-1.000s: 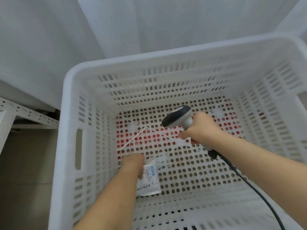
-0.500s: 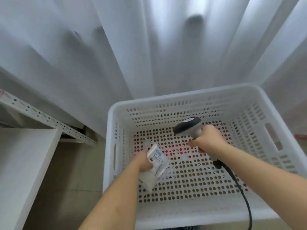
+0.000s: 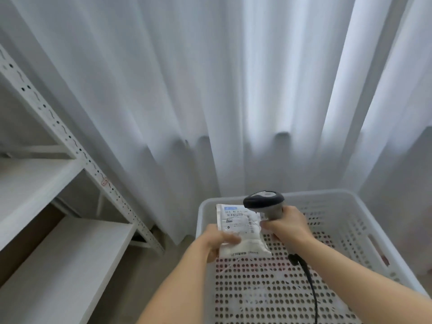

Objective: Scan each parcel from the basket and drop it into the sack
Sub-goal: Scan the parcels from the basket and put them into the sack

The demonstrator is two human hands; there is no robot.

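Now that you've lifted the parcel (image 3: 240,230) off the basket (image 3: 332,253) floor, left hand (image 3: 216,242) pinches its lower edge, label up; right hand (image 3: 286,226) grips the scanner (image 3: 265,203) just beside it. Scan looks imminent; sack unseen.

Behind everything there's a big sheer white curtain (image 3: 210,90) hanging in long folds, light glowing through it on my right side. Off to my left I've got a white metal rack (image 3: 58,127) with slotted, perforated uprights and pale shelf boards (image 3: 65,260), nothing on the ones I can see, greyish floor (image 3: 149,270) down below
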